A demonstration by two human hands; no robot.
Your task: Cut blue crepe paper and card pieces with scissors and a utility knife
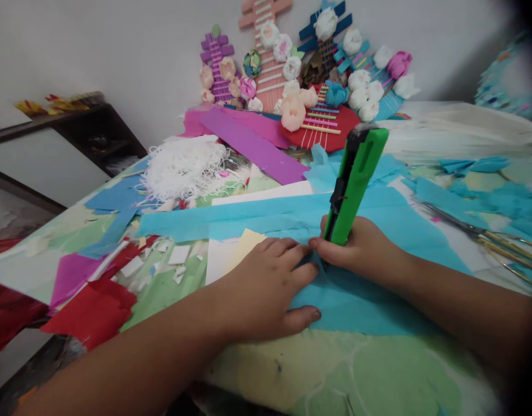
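My right hand (pixel 356 245) is closed around a green and black utility knife (pixel 356 185), held nearly upright with its tip down at the blue tissue paper (pixel 378 306). Flat on that paper, fingers spread, lies my left hand (pixel 276 286), just left of the knife. A long folded strip of the same blue paper (pixel 231 214) stretches to the left beyond my hands. Under the blue paper, part of a white sheet (pixel 216 254) shows, with a pale yellow piece (pixel 247 242) beside my left wrist.
Gold-handled scissors (pixel 495 237) lie at the right. A heap of white string (pixel 185 167), red paper (pixel 95 309) and white scraps (pixel 179 255) are at the left. Flower-decorated paper instruments (pixel 317 121) stand along the wall behind a purple strip (pixel 257 147).
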